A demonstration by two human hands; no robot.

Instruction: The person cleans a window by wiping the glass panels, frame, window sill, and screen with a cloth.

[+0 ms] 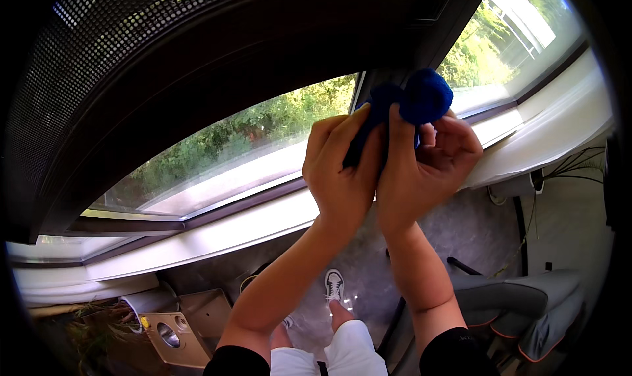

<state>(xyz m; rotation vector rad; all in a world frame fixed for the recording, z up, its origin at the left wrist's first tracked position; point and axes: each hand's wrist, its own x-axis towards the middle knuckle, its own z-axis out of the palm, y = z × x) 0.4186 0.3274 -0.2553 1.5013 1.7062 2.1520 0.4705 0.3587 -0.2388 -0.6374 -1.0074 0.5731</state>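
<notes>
Both my hands are raised together in front of a window, close to its dark frame [419, 55]. A bunched blue cloth [427, 97] is between them, with a rounded lump at its upper right end. My left hand [340, 161] pinches the darker left part of the cloth. My right hand [424, 161] has its thumb on the cloth below the lump, its other fingers curled around the right side. My thumbs lie side by side. Part of the cloth is hidden behind my fingers.
A dark mesh screen [113, 55] arches across the upper left. Window glass [256, 144] shows greenery above a white sill [252, 223]. Below are a wooden speaker cabinet [180, 336], a grey seat [498, 302] and my shoe [335, 284]. White curtain fabric [553, 124] hangs right.
</notes>
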